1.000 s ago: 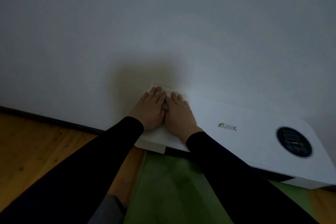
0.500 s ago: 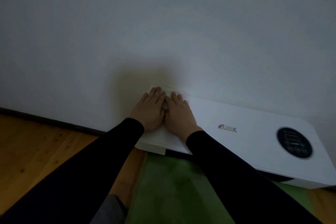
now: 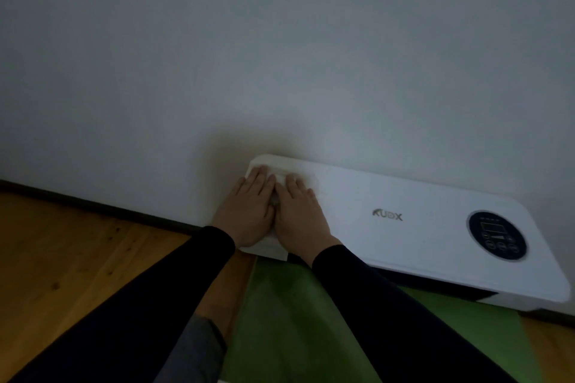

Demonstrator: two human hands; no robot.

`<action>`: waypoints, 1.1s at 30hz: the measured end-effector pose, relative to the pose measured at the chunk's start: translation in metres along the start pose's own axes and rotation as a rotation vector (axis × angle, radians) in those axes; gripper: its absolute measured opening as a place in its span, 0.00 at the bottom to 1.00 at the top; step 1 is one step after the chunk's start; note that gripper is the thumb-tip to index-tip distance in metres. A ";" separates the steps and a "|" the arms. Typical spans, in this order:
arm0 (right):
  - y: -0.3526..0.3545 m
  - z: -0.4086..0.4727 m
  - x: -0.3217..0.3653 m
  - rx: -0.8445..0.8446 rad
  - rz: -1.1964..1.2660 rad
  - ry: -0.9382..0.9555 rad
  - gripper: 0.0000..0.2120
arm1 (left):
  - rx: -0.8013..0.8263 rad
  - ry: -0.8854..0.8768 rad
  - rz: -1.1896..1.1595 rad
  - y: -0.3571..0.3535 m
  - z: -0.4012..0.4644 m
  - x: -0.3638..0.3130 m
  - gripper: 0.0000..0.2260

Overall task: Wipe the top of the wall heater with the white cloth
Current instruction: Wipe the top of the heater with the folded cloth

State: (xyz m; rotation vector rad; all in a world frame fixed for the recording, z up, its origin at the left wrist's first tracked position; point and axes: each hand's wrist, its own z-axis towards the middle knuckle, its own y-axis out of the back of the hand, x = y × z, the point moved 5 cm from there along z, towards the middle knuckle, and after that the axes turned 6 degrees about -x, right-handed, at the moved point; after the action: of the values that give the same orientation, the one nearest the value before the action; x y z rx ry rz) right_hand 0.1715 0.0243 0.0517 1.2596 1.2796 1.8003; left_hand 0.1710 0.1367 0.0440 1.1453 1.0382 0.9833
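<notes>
The white wall heater [image 3: 404, 193] is a long flat unit set low against the wall, with a grey logo on its face. The white cloth [image 3: 289, 169] lies over the heater's left end, reaching from the top edge by the wall down to the lower edge. My left hand [image 3: 249, 211] and my right hand [image 3: 300, 214] lie flat side by side on the cloth, thumbs touching and fingers pointing at the wall. Both palms press the cloth onto the heater. Most of the cloth is hidden under my hands.
A round dark control panel [image 3: 497, 236] sits at the heater's right end. A green mat [image 3: 295, 320] lies on the wooden floor [image 3: 77, 258] below the heater. A dark baseboard [image 3: 93, 204] runs along the pale wall on the left. My grey-clad knee [image 3: 193, 348] is at the bottom.
Both hands have slid a little toward me on the heater, so a strip of cloth now shows beyond the fingertips. They stay together on the left end.
</notes>
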 end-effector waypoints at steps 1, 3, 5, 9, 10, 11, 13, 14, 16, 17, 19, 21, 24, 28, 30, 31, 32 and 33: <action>-0.001 -0.004 0.004 0.009 -0.002 0.009 0.32 | -0.003 0.003 0.006 0.001 -0.005 0.000 0.37; -0.002 -0.013 0.011 0.012 0.000 0.026 0.33 | -0.006 0.014 -0.008 0.001 -0.015 0.001 0.36; -0.003 -0.021 0.017 0.003 0.000 0.041 0.32 | -0.008 0.027 -0.028 0.000 -0.025 0.002 0.36; -0.003 -0.035 0.029 0.022 -0.018 0.065 0.33 | -0.011 0.057 -0.039 -0.002 -0.045 0.005 0.35; -0.003 -0.038 0.031 0.025 -0.024 0.072 0.33 | -0.006 0.062 -0.038 -0.002 -0.049 0.005 0.35; -0.003 -0.039 0.033 0.025 -0.024 0.075 0.32 | 0.001 0.066 -0.044 -0.001 -0.052 0.004 0.36; -0.004 -0.041 0.035 0.022 -0.021 0.073 0.31 | 0.002 0.069 -0.068 0.001 -0.055 0.002 0.37; -0.003 -0.040 0.036 0.022 -0.023 0.071 0.31 | -0.001 0.069 -0.081 0.003 -0.055 0.002 0.38; -0.002 -0.039 0.035 0.025 -0.028 0.073 0.32 | -0.005 0.071 -0.101 0.005 -0.052 0.001 0.39; -0.001 -0.037 0.035 0.029 -0.031 0.075 0.32 | -0.003 0.072 -0.110 0.005 -0.050 0.001 0.39; 0.000 -0.035 0.034 0.037 -0.039 0.078 0.33 | 0.000 0.070 -0.141 0.003 -0.047 0.002 0.40; 0.001 -0.032 0.033 0.039 -0.039 0.070 0.33 | -0.006 0.079 -0.207 0.001 -0.043 0.005 0.38; 0.000 -0.027 0.031 0.040 -0.046 0.052 0.33 | -0.007 0.086 -0.276 -0.001 -0.037 0.009 0.32; 0.000 -0.020 0.028 0.041 -0.046 0.046 0.33 | -0.024 0.079 -0.307 -0.001 -0.030 0.012 0.27; 0.000 -0.020 0.028 0.036 -0.061 0.054 0.34 | -0.033 0.074 -0.313 -0.002 -0.029 0.014 0.28; -0.001 -0.019 0.028 0.034 -0.069 0.055 0.34 | -0.037 0.071 -0.314 -0.002 -0.028 0.014 0.28; -0.002 -0.019 0.028 0.034 -0.071 0.055 0.34 | -0.040 0.071 -0.320 -0.002 -0.028 0.014 0.28; -0.002 -0.019 0.028 0.032 -0.069 0.054 0.34 | -0.042 0.071 -0.327 -0.002 -0.027 0.014 0.28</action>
State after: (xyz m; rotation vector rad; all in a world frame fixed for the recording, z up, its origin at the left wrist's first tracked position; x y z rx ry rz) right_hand 0.1437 0.0419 0.0577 1.1774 1.3699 1.7826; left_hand 0.1479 0.1561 0.0374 0.8764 1.2124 0.7847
